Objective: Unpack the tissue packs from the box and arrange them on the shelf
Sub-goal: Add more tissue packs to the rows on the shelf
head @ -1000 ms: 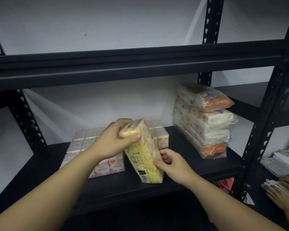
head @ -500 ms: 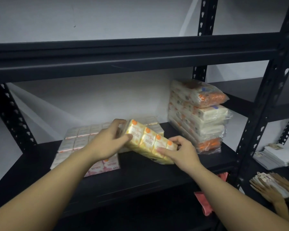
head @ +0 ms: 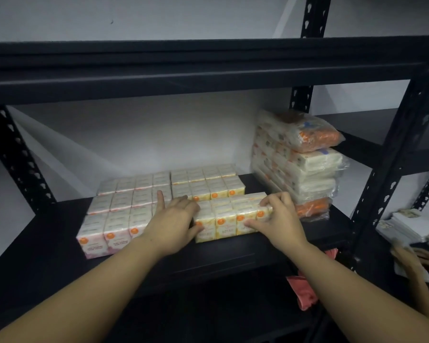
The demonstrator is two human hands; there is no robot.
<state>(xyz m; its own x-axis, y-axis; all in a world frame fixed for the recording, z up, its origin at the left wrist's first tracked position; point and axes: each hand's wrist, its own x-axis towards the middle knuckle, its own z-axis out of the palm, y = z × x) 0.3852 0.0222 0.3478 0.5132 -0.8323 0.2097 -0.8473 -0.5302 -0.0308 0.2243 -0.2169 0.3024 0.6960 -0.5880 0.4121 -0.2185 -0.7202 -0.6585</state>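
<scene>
The yellow tissue pack (head: 229, 217) lies flat on the black shelf (head: 270, 253), near the front edge, with its long side across the view. The left hand (head: 172, 222) is at the pack's 9 o'clock end: the thumb touches the front face low down, the fingers lie over the top corner, and the index finger is stretched out toward 12 o'clock over the pink packs (head: 114, 216). The hand looks nearly flat, pressing more than gripping. The right hand (head: 276, 217) is at the 3 o'clock end; its fingers are bent over the top edge and the thumb presses the front face, so it holds the pack in a light pinch.

At 12 o'clock from this pack, just behind it, stands another yellow block (head: 208, 184). The pink packs are touching or almost touching the yellow ones at 9 o'clock (the left hand hides the gap). At 3 o'clock, a stack of larger wrapped tissue bundles (head: 300, 167) is near the pack, not touching it. At the far 4 o'clock edge, another person's hands (head: 417, 258) rest on blurred white paper goods (head: 406, 226).
</scene>
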